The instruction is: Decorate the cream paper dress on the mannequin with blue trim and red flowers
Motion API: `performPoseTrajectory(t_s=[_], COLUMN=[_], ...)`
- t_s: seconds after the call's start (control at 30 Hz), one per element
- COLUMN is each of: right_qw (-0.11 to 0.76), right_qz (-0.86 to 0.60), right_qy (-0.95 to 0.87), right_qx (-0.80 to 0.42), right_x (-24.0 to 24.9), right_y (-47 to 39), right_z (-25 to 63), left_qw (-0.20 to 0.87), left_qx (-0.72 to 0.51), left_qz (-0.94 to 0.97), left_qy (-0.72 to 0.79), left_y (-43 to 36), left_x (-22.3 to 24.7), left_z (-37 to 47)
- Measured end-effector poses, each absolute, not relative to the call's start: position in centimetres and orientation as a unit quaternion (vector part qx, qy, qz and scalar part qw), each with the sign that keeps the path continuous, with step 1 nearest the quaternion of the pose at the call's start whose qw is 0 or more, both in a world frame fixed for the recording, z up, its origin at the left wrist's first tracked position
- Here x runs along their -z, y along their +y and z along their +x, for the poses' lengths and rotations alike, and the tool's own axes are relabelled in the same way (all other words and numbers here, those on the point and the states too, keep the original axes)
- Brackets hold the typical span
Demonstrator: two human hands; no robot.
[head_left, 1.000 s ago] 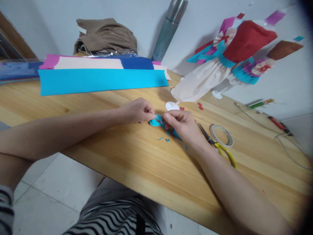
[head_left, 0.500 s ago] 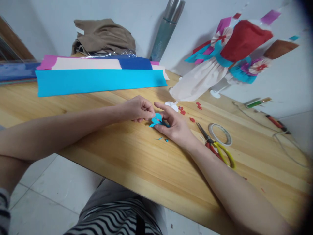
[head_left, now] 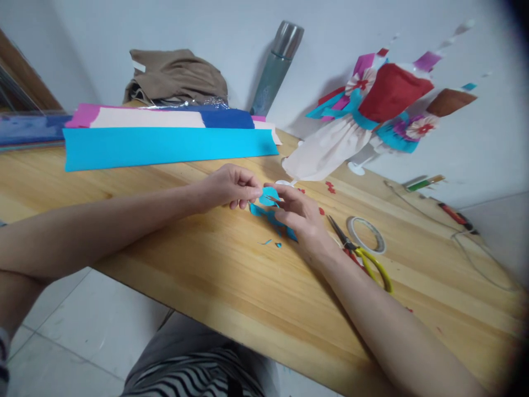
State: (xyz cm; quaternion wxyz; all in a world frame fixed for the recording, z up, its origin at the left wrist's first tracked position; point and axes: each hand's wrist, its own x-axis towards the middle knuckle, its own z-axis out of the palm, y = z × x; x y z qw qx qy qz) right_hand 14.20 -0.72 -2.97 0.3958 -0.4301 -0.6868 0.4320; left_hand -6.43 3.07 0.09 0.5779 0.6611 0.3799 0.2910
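Observation:
My left hand (head_left: 237, 186) pinches the left edge of a small turquoise paper piece (head_left: 269, 196) above the wooden table. On the piece's right side, my right hand (head_left: 298, 215) has its fingers closed around it. Something thin and reddish shows against the paper between the right fingers, too small to identify. More turquoise paper (head_left: 258, 210) hangs or lies just under both hands, partly covered by the right one. Tiny turquoise scraps (head_left: 278, 245) lie on the table below the hands.
Yellow-and-red-handled scissors (head_left: 366, 259) and a tape roll (head_left: 367, 234) lie right of my right hand. Long turquoise paper (head_left: 171, 148) lies behind. A bottle (head_left: 276, 69), brown cloth (head_left: 177, 74) and paper dresses (head_left: 392, 91) on stands are at the back.
The right fingers have shifted and more turquoise paper shows beneath the hands. The reddish thin thing is clearer. The camera view has tilted slightly, moving the background down.

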Motion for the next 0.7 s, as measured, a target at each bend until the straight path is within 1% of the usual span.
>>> performPoseTrajectory(t_s=[0.1, 0.17, 0.37, 0.57, 0.7], right_qw=[0.433, 0.438, 0.433, 0.442, 0.43], right_qz=[-0.399, -0.413, -0.449, -0.476, -0.469], right_qy=[-0.628, -0.602, -0.565, -0.553, -0.544], right_qx=[-0.508, -0.524, -0.541, -0.522, -0.547], right_x=[2.5, 2.3, 2.2, 1.9, 1.5], right_y=[-1.0, -1.2, -1.5, -1.2, -1.4], right_z=[14.0, 13.8, 13.2, 13.1, 13.2], left_qw=[0.575, 0.57, 0.567, 0.56, 0.55], left_qx=[-0.295, -0.291, -0.282, -0.281, -0.292], left_qz=[0.662, 0.668, 0.677, 0.669, 0.665], left_qy=[0.38, 0.379, 0.376, 0.4, 0.413], left_y=[2.8, 2.8, 3.0, 2.8, 2.6], left_x=[-0.3, -0.2, 0.1, -0.1, -0.1], left_z=[-6.3, -6.3, -6.3, -6.1, -6.1])
